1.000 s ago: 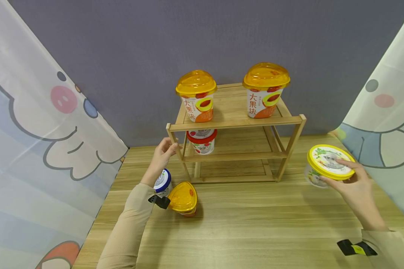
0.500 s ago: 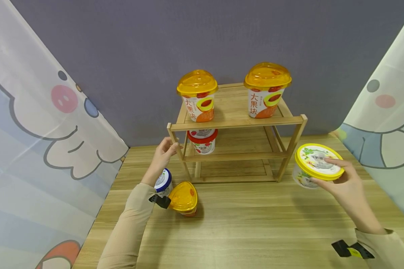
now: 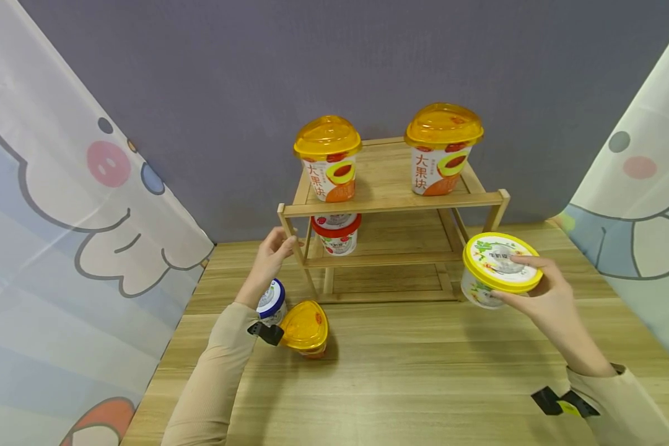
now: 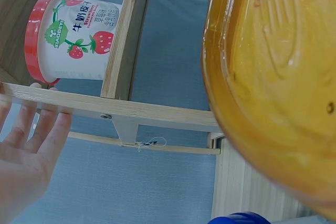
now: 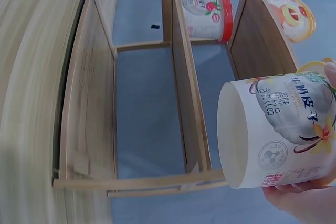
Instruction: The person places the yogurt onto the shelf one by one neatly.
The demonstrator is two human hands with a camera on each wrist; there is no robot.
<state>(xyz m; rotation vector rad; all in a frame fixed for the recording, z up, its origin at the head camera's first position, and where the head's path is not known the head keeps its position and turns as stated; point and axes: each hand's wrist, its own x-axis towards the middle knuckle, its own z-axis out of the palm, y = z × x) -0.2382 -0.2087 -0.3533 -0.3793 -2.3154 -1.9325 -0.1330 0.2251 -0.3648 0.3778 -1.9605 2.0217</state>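
In the head view my right hand [image 3: 547, 298] grips a white cup with a yellow lid [image 3: 502, 263], held above the table just in front of the right post of the wooden shelf [image 3: 390, 208]. The right wrist view shows that cup [image 5: 278, 129] tilted, its base toward the shelf. At the shelf's left post, my left hand [image 3: 269, 263] touches the frame with its fingers; in the left wrist view the hand [image 4: 31, 150] has its fingers extended against the wooden rail [image 4: 157, 113]. A red-lidded cup [image 3: 337, 238] stands on the middle tier beside that hand.
Two orange-lidded cups, one left [image 3: 329, 173] and one right [image 3: 437, 167], stand on the top tier. Beside my left forearm on the table are a blue-lidded cup [image 3: 271, 301] and another orange-lidded cup [image 3: 306, 328]. A grey wall stands behind the shelf.
My right hand has moved left with the yellow-lidded cup, from the right side of the table to the shelf's right post. My left hand has stayed at the left post.
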